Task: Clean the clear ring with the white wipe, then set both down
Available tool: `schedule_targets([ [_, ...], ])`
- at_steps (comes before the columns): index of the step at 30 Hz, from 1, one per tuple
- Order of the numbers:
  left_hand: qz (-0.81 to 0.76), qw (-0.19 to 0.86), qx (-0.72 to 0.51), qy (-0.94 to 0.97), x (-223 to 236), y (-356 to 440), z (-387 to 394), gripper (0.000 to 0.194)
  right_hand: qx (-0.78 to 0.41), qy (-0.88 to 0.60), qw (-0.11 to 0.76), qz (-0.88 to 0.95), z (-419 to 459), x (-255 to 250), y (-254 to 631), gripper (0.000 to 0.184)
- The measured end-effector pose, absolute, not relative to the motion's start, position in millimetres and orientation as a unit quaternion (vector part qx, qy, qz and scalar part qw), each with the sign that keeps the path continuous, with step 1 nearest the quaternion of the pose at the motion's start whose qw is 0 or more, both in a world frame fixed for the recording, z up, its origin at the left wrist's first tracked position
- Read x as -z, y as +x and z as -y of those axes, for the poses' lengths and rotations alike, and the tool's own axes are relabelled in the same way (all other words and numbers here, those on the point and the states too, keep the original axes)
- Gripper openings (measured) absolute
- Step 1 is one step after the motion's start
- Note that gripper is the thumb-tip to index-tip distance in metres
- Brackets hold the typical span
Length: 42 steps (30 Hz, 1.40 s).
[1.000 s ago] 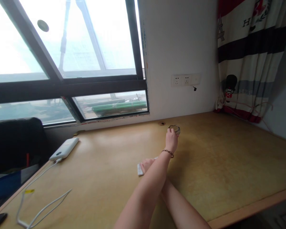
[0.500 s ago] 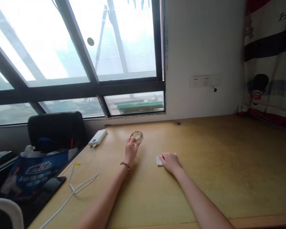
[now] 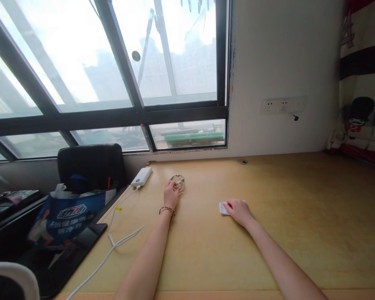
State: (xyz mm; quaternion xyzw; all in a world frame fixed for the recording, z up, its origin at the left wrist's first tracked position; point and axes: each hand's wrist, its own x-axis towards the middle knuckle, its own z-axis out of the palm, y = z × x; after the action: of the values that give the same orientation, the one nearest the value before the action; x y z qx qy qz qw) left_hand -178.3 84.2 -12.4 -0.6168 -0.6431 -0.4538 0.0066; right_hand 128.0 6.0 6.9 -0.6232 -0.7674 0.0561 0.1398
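Left fingers (image 3: 171, 186) on a glassy dish (image 3: 183, 182) — round, see-through.

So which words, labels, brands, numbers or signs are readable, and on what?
"健康", on the blue shopping bag; its other characters and logo are too blurred.
Too small: any marks on the white power bank, yellow cable tag or round window sticker.
None visible: glass dish, white cloth.
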Motion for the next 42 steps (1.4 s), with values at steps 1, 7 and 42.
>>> schedule_targets([
  [1, 0.643, 0.007, 0.454, -0.617, 13, -179, -85, 0.018, -0.058, -0.624, 0.139, 0.767, -6, -7, 128, 0.035],
  [7, 0.65, 0.005, 0.463, -0.603, 17, -182, -88, 0.018, -0.052, -0.62, 0.145, 0.77, -5, -7, 128, 0.036],
  [42, 0.517, 0.046, 0.318, -0.794, -20, -79, -28, 0.025, -0.23, -0.65, 0.451, 0.566, -22, -6, 148, 0.054],
])
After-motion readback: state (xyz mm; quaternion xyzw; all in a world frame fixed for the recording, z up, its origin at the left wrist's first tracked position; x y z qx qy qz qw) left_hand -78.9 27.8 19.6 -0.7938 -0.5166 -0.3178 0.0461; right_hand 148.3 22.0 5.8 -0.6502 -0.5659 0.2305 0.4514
